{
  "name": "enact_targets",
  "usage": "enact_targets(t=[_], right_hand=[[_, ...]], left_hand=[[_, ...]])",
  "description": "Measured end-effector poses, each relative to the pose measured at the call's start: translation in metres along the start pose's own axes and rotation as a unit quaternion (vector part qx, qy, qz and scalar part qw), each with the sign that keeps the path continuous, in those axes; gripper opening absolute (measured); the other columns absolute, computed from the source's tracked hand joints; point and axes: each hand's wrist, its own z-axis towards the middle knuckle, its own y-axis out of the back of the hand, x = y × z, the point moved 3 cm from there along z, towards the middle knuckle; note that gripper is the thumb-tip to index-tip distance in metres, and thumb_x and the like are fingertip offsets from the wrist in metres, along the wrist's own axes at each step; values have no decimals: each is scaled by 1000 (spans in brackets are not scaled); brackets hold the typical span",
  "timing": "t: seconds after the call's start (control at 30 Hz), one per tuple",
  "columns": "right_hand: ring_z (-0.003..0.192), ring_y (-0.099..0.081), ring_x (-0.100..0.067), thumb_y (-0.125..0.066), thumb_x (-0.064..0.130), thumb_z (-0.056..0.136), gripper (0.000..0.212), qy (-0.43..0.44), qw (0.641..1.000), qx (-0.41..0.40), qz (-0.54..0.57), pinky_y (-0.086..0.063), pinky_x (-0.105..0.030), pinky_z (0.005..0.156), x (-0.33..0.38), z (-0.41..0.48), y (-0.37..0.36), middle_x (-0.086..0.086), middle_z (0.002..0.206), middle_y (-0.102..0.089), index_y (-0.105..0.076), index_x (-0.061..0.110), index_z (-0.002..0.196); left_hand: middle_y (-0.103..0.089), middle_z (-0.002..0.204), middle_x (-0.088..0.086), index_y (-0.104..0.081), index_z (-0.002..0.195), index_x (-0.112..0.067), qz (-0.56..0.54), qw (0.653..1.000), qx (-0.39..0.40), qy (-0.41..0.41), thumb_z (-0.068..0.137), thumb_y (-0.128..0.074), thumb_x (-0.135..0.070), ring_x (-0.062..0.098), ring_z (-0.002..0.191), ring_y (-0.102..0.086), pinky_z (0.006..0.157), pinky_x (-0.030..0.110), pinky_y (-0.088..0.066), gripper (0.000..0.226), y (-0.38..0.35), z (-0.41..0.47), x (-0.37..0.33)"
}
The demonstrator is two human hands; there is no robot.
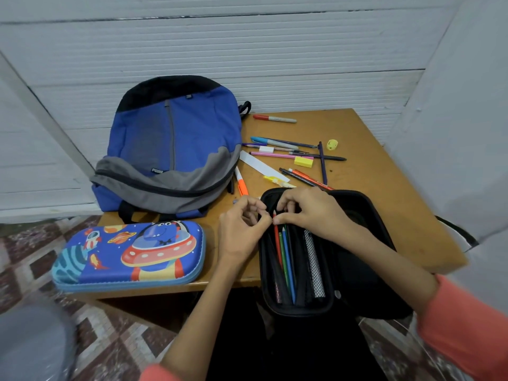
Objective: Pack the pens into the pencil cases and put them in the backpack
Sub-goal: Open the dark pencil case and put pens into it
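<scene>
While the right hand (310, 213) pinches a red pencil (277, 243), the black case (360, 259) lies open.

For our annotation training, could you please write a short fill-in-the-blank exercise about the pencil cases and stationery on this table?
The hard blue pencil case with the spaceship print lies to the ___ of the open black fabric pencil case.
Inside that black case, the green pencil lies between a red pencil and a ___ one.
The small yellow sharpener sits on the brown wooden ___.
Missing words: left; blue; table.
</scene>
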Motion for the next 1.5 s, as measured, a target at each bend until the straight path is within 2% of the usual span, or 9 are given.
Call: enact_targets(t=[0.13,0.57,0.7,0.77,0.83,0.93,1.03,1.27,1.5], right_hand=[[79,-51,-6,-71,56,75,32,21,996,-6,-82,-36,-28,57,7,-1,-4,12,80,-52,-62,31,93],[75,-56,-1,-73,39,81,13,-39,999,33,-16,-41,-26,61,3,3,-1,14,81,-65,-65,32,89],[70,-63,-7,-82,28,73,25,-88,985,108,100,-49,-32,69,-3,24,8,5,76,-70,-67,20,90],[75,-64,-16,-81,23,76,19,-117,984,45,128,-51,-35,75,-16,48,18,-1,76,-68,-68,17,88],[74,-60,-15,-73,20,83,6,-136,985,-67,87,-49,-33,70,-32,77,30,7,72,-61,-71,20,88],[83,-61,-19,-56,13,92,18,-150,975,-165,10,-42,-29,63,-47,111,42,3,83,-66,-73,17,99],[101,-60,-26,-52,10,94,23,-150,973,-159,-75,-37,-30,68,-57,136,42,-4,105,-69,-72,19,103],[99,-61,-27,-58,21,94,17,-157,961,-136,-180,-39,-30,68,-67,157,28,-8,104,-68,-72,18,104],[106,-58,-34,-50,6,95,22,-173,951,-105,-235,-40,-34,72,-66,163,22,-15,115,-62,-62,6,113]], left_hand=[[-64,69,1,-66,80,-16,-2,1000,2,2,76,-71,-3,5,59,-52,56,18,-43,14,0,0,0],[-63,69,-1,-65,80,-17,-10,1000,2,-11,77,-71,-3,4,59,-51,56,15,-41,15,0,0,0],[-62,68,-2,-65,79,-18,-8,1000,2,-8,78,-71,-5,4,59,-52,56,16,-41,15,0,0,1],[-62,68,0,-65,79,-19,-11,1000,3,-8,78,-70,-4,6,59,-52,56,18,-42,16,0,-1,2],[-63,69,0,-65,78,-20,-19,1000,4,-9,78,-69,-3,7,59,-52,56,18,-42,17,0,-1,1],[-64,71,-2,-65,78,-21,-25,1000,5,-9,78,-69,-2,6,60,-52,57,19,-43,19,0,-1,0],[-65,74,-4,-66,79,-20,-28,1000,4,-8,78,-69,-2,6,60,-53,57,20,-45,18,0,1,1],[-66,75,-5,-67,81,-19,-23,1000,9,-11,77,-69,-4,7,61,-54,58,23,-47,15,0,0,4],[-66,75,-3,-67,81,-18,-30,999,11,-14,76,-68,-10,12,61,-55,60,27,-48,10,-1,1,3]])
